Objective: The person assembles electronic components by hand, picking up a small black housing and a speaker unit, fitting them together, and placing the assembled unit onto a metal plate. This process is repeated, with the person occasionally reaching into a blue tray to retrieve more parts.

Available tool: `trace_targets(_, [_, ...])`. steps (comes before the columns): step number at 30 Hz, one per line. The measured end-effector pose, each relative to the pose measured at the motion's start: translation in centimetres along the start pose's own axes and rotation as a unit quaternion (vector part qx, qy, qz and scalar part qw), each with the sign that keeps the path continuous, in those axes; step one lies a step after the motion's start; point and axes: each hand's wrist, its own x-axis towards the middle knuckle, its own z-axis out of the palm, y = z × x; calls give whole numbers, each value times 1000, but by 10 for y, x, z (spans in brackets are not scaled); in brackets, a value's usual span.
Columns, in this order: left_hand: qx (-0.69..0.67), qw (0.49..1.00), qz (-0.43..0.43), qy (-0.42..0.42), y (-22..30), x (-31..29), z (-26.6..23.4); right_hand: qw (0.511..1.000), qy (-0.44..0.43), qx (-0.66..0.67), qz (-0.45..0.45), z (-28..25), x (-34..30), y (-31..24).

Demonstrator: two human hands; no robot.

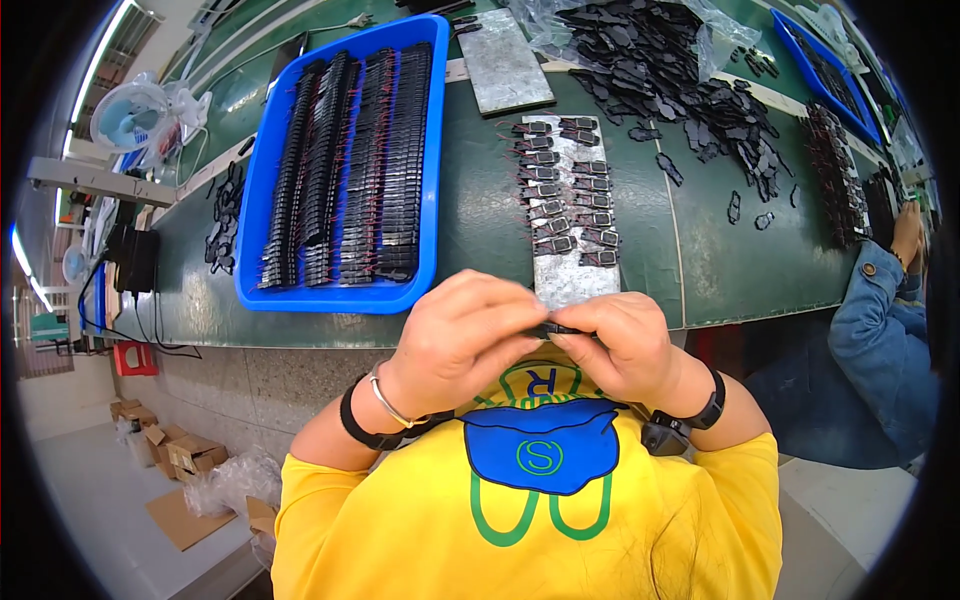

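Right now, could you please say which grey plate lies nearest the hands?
The central plate just beyond the left hand and right hand, bearing two columns of black components; the mostly bare plate lies farther off.

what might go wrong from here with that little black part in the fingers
The small black part is pinched between the fingertips of the left hand and right hand, so it might slip.
Thin red wires stick out past the metal plate's left edge and could snag.
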Motion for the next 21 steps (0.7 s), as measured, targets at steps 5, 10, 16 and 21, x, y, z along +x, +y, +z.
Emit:
trace_targets(5, [45,995,63,-61,3,-2,-2,1000,-17,-17,-3,-1,-1,-7])
trace_targets(10, [44,993,50,-97,4,-4,-2,999,-48,-21,6,2,-5,-8])
trace_targets(16, [-1,996,-7,-84,4,-16,-8,995,-80,-63,-3,3,-1,-9])
trace_targets(21, [-66,992,-58,-89,6,-25,-24,994,-84,-38,-60,10,12,-13])
